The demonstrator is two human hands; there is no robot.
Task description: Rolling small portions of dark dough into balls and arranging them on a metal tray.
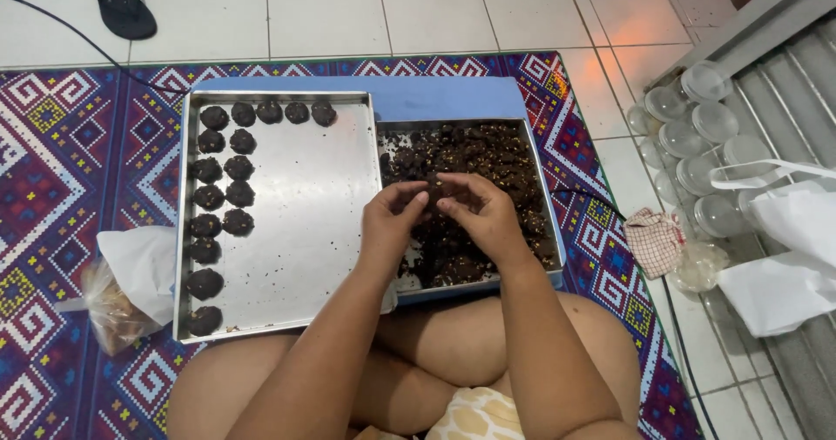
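My left hand (389, 225) and my right hand (484, 216) meet over the right metal tray (541, 183), fingertips pinched together on a small lump of dark dough (434, 193). That tray is filled with loose dark brown dough (488, 157) flecked with yellow bits. To the left lies a larger shiny baking tray (305, 205). Several shaped dark dough balls (224, 194) sit in rows along its left side and top edge. Both trays rest on a blue board (435, 98) over a patterned mat.
A plastic bag with white paper (126, 288) lies left of the baking tray. Clear lidded jars (692, 135), a checked cloth pouch (653, 240) and white bags (784, 257) stand at the right. A black sandal (122, 5) and cable lie on the tiled floor. My crossed legs are below.
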